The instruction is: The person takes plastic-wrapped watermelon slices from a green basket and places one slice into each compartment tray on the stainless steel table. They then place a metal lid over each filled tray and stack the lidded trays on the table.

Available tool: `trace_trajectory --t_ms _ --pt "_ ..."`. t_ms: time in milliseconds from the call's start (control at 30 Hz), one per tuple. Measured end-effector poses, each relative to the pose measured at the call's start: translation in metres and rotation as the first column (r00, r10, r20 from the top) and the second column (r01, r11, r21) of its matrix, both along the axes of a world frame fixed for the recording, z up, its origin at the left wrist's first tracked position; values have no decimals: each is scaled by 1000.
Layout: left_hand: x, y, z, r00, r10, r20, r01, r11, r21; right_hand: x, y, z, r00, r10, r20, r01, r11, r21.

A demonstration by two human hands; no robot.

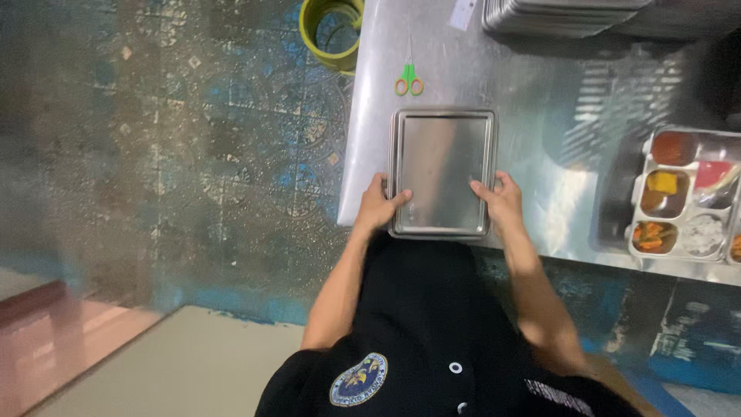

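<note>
Head view shows both hands gripping a steel tray lid (441, 170) at its near end, left hand (379, 207) and right hand (500, 202) with fingers closed on its edges. It lies flat on the tabletop (540, 100), near edge. Green scissors (409, 82) lie just beyond; a filled meal tray (685, 193) sits well right.

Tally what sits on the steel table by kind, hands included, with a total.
Flat steel tray lid, gripped by both hands: 1
Hands, left hand and right hand: 2
Green-and-orange scissors: 1
Filled compartment meal tray: 1
Stack of steel trays: 1
Yellow-green tape roll at the table edge: 1
Total: 7
</note>
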State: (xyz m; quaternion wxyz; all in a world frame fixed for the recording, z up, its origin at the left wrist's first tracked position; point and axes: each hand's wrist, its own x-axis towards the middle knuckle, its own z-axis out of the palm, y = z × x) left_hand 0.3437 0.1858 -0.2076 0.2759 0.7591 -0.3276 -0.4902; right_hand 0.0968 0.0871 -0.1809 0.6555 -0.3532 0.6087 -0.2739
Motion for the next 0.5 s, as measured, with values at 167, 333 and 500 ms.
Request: trace_trajectory --t_ms 167,333,500 --pt "68 -97 11 979 6 202 10 997 -78 11 12 16 988 -85 -131 82 996 -31" --pt "92 -239 25 623 -164 765 603 724 -336 29 17 16 954 -244 -177 183 936 -301" --pt "114 -331 44 585 18 811 586 683 -437 45 -4 11 746 -326 -581 -34 852 -522"
